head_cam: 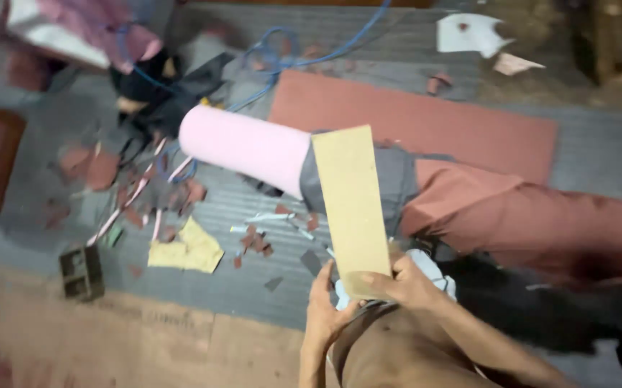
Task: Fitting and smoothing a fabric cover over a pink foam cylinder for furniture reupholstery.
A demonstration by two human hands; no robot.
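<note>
Grey ribbed matting [268, 215] is covering the floor under scattered scraps. Both hands are gripping the near end of a tan rectangular board [350, 208], which is standing up toward 12 o'clock: right hand [404, 284] is closing thumb and fingers over its lower edge, left hand [325, 305] is curling underneath, its fingers partly hidden. At 10 o'clock a pink roll [243, 147] is lying, its far end blurred. A reddish-brown sheet [469, 126] is spreading at 1 o'clock.

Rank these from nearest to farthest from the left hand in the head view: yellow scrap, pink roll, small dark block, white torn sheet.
From the left hand:
1. Yellow scrap, on the mat to its left.
2. Pink roll, above it.
3. Small dark block, far left.
4. White torn sheet, top right.
</note>
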